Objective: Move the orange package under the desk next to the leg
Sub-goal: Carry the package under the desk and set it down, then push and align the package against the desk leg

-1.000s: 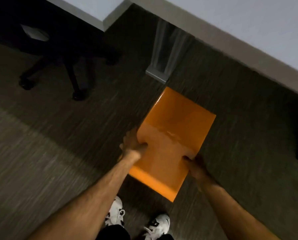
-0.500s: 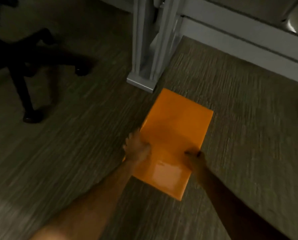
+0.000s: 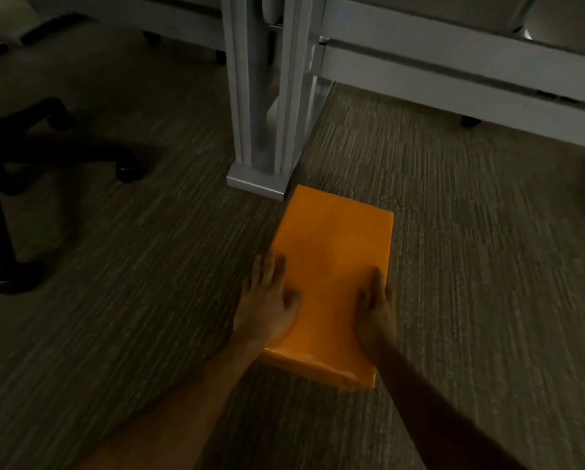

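Note:
The orange package, a flat rectangular block, lies on the carpet in the dim space under the desk. Its far left corner sits right beside the foot of the white desk leg. My left hand lies flat against the package's left edge, fingers spread along the side. My right hand presses on its right edge, fingers over the top face. Both hands are in contact with the package; I cannot tell whether they still grip it.
A black office chair base with castors stands at the left. A white rail with small feet runs across the back right. Striped grey carpet stretches right of the package.
The view dropped lower, under the desk. The package came down from mid-air onto the carpet, closer to the desk leg. My hands went from gripping its edges to lying flatter on it.

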`<state>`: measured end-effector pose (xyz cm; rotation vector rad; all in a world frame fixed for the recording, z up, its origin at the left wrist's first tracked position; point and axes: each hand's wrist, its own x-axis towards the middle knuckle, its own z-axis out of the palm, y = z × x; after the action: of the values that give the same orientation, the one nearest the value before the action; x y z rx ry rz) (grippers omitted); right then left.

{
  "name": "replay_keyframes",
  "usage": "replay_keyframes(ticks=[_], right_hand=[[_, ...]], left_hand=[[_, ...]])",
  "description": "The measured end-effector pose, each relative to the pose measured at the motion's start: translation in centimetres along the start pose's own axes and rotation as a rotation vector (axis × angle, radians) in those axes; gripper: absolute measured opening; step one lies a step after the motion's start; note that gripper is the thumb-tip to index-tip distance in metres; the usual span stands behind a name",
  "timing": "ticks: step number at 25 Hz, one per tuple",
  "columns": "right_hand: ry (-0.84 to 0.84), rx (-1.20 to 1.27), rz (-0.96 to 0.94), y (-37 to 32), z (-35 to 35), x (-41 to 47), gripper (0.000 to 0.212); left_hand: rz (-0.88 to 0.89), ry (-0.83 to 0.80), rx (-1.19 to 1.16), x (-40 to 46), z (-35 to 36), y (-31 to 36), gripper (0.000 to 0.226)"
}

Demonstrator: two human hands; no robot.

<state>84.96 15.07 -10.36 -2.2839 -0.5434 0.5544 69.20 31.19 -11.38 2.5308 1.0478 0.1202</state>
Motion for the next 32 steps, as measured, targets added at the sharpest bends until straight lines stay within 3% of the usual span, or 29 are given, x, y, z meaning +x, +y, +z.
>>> replay_keyframes(ticks=[4, 7, 10, 17, 32], right_hand=[[-0.043, -0.405, -0.165, -0.7, 0.1, -2.1, 0.062], [-0.172, -0.502, -0.22, 0.2, 0.0, -4.6, 0.068], [-0.215, -0.657, -0.295, 1.4, 0.3, -8.1, 0.08], [-0.218, -0.682, -0.335, 2.5, 0.8, -9.4, 0.109], [-0.137, -0.648, -0.412, 1.6, 0.5, -2.2, 0.102]], left_hand=[[0.219, -0.124, 0.107, -1.1, -1.0, -0.2, 0.085], [0.406, -0.242, 0.208, -2.5, -1.8, -0.7, 0.097], [0.51, -0.249, 0.263, -4.0, -2.4, -1.4, 0.112], [0.469, -0.214, 0.311, -5.0, -2.1, -1.0, 0.118], [0.519, -0.12, 0.269, 2.8, -0.6, -0.7, 0.118]])
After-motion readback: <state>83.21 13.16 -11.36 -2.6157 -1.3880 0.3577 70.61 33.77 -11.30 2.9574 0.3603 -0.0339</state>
